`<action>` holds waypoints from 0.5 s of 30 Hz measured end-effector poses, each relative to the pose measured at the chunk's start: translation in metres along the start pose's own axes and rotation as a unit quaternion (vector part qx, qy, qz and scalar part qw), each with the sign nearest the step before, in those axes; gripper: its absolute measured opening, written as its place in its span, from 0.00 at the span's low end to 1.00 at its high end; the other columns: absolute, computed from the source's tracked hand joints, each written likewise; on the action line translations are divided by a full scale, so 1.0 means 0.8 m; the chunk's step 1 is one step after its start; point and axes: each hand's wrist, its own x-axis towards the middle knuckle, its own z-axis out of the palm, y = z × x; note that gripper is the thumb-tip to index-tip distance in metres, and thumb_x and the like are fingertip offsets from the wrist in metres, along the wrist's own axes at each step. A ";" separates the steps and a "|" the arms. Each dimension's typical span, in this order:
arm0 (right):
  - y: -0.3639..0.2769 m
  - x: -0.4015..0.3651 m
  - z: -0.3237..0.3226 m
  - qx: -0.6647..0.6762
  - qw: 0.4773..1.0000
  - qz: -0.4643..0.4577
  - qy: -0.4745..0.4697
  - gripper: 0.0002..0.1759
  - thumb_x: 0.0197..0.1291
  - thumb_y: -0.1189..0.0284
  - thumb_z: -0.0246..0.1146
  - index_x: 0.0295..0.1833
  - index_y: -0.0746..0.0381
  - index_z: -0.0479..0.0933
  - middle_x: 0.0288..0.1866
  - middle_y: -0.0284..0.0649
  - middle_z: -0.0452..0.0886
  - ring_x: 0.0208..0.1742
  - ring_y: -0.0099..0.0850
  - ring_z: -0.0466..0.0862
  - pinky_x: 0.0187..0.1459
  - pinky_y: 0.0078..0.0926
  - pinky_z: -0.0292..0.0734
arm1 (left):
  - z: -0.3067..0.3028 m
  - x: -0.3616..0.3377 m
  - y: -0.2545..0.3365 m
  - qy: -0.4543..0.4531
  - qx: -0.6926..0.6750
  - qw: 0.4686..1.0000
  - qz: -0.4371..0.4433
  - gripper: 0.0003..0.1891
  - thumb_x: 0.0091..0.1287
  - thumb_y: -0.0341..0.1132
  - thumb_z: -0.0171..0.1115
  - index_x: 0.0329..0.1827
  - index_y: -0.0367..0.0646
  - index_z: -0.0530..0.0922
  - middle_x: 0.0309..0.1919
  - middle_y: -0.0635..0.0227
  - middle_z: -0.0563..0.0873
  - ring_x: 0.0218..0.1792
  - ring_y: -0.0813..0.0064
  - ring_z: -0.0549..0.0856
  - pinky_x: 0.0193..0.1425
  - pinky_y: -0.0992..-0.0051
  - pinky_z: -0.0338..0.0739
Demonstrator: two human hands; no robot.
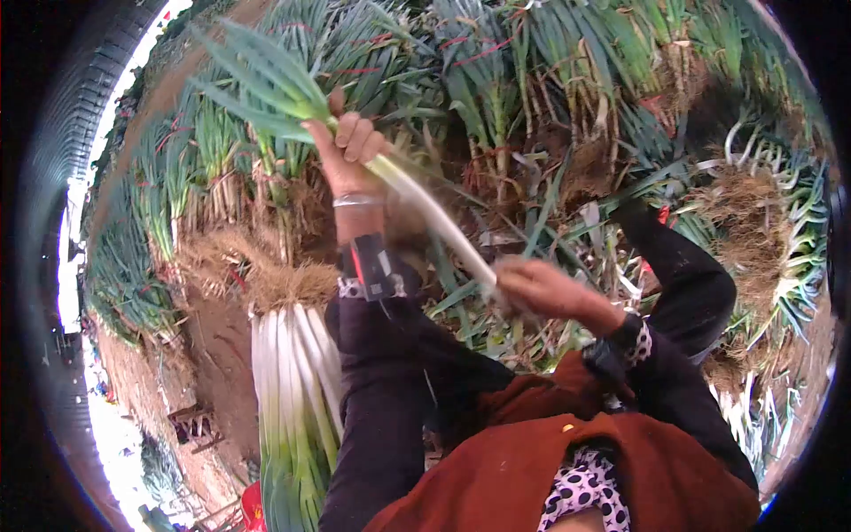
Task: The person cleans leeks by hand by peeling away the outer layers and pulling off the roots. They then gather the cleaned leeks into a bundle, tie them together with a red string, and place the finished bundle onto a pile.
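Note:
A long leek slants across the middle of the view, its green leaves fanning out at upper left. My left hand, with a bracelet at the wrist, is wrapped round it where the leaves meet the stalk. At the lower, white end of the stalk, my right hand is closed on it, slightly blurred by motion. The root tip is hidden by that hand. Left of my knees lies a pile of white-stalked leeks, roots pointing away from me.
Tied leek bundles line the far side, with more bundles at left. Loose leaves litter the ground between my legs. On the right, leeks with brown roots lie in a curve. A red object shows at lower left.

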 end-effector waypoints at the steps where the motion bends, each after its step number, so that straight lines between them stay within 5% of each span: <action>1: -0.002 -0.021 0.002 -0.033 0.999 0.013 -0.035 0.19 0.66 0.60 0.48 0.38 0.66 0.72 0.25 0.29 0.68 0.28 0.20 0.67 0.31 0.21 0.66 | -0.004 0.001 0.002 0.057 0.053 0.997 0.009 0.30 0.59 0.57 0.56 0.54 0.41 0.71 0.16 0.81 0.63 0.14 0.89 0.60 0.14 0.85 0.55; 6: -0.024 -0.120 -0.027 -0.057 0.991 0.119 -0.031 0.19 0.67 0.61 0.45 0.35 0.66 0.71 0.23 0.33 0.68 0.28 0.22 0.67 0.32 0.25 0.67 | -0.037 0.006 0.010 0.238 0.127 0.962 0.040 0.26 0.62 0.60 0.50 0.44 0.45 0.71 0.16 0.81 0.60 0.13 0.87 0.57 0.14 0.84 0.52; 8: -0.006 -0.163 -0.031 -0.093 0.991 0.093 0.008 0.20 0.67 0.61 0.45 0.36 0.68 0.71 0.24 0.36 0.71 0.29 0.24 0.69 0.33 0.26 0.68 | -0.041 0.008 0.015 0.284 0.121 0.950 0.052 0.25 0.64 0.61 0.48 0.31 0.45 0.68 0.14 0.80 0.59 0.13 0.86 0.56 0.15 0.83 0.51; 12: 0.006 -0.177 -0.065 -0.109 0.976 0.190 0.010 0.18 0.66 0.62 0.47 0.38 0.67 0.72 0.24 0.40 0.72 0.28 0.26 0.71 0.34 0.28 0.69 | -0.031 0.009 -0.006 0.252 0.177 0.951 0.034 0.25 0.66 0.58 0.48 0.19 0.50 0.60 0.13 0.80 0.56 0.12 0.86 0.55 0.12 0.82 0.49; 15: 0.029 -0.180 -0.071 -0.120 0.977 0.176 -0.035 0.17 0.66 0.62 0.48 0.38 0.66 0.73 0.23 0.41 0.74 0.27 0.27 0.72 0.33 0.30 0.70 | -0.022 0.011 -0.012 0.307 0.269 0.911 0.062 0.24 0.65 0.56 0.51 0.17 0.52 0.59 0.11 0.81 0.55 0.11 0.87 0.54 0.12 0.83 0.48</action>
